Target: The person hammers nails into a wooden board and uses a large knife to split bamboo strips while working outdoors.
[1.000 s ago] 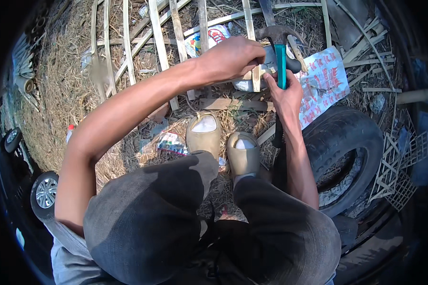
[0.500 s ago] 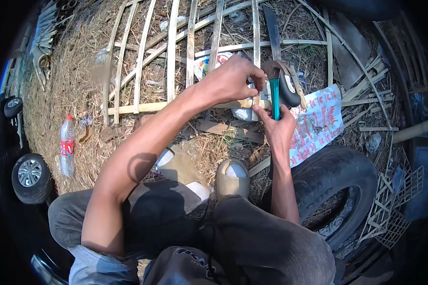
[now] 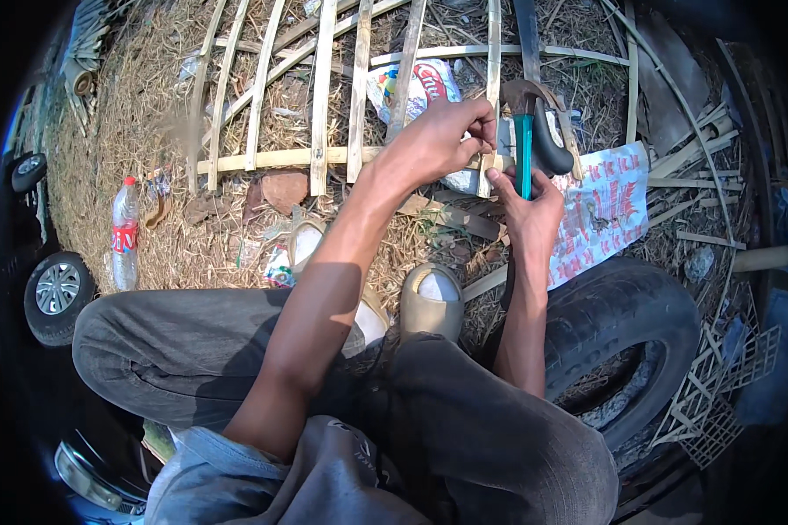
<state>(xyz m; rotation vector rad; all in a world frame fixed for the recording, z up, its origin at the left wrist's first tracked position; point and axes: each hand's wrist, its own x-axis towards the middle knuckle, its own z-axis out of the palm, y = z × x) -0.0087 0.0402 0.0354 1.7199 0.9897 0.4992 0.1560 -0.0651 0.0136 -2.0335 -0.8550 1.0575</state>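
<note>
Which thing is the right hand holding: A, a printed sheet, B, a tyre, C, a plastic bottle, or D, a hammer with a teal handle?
D: the right hand grips the teal handle of the hammer, whose head stands above the bamboo lattice.

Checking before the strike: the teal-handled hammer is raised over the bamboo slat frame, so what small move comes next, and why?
Probably a light tap. The left hand pinches at the joint of the pale bamboo slat frame, seemingly steadying a nail too small to see; the right hand holds the teal-handled claw hammer right beside it.
</note>
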